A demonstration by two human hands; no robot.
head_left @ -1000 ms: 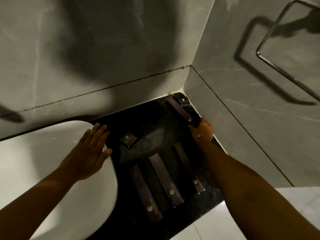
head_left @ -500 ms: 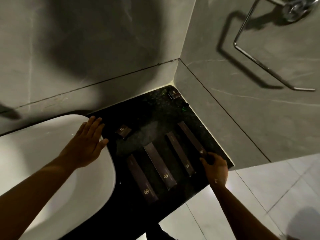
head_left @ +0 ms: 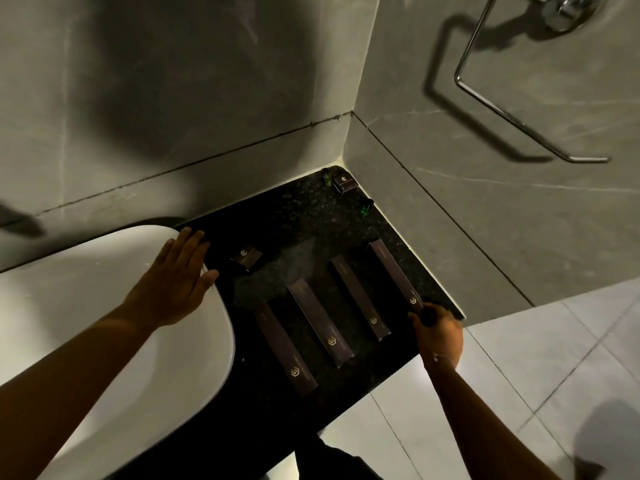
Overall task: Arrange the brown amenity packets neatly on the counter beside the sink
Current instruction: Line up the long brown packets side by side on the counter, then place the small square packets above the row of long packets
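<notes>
Several long brown packets lie side by side, slanted, on the black counter right of the sink. The leftmost packet sits nearest the sink, the rightmost packet along the wall edge. My right hand curls its fingertips on the near end of that rightmost packet, which lies flat. A small square brown packet rests apart, behind the row. My left hand lies flat and spread on the sink rim, holding nothing.
In the back corner stand a small dark box and two tiny green bottles. Grey tiled walls close the counter at the back and right. A chrome towel ring hangs on the right wall. Pale floor tiles lie below.
My right hand has brought a long packet from the back corner down into the row as its rightmost piece. Since half a second ago it has barely moved. The left hand stayed on the sink.
</notes>
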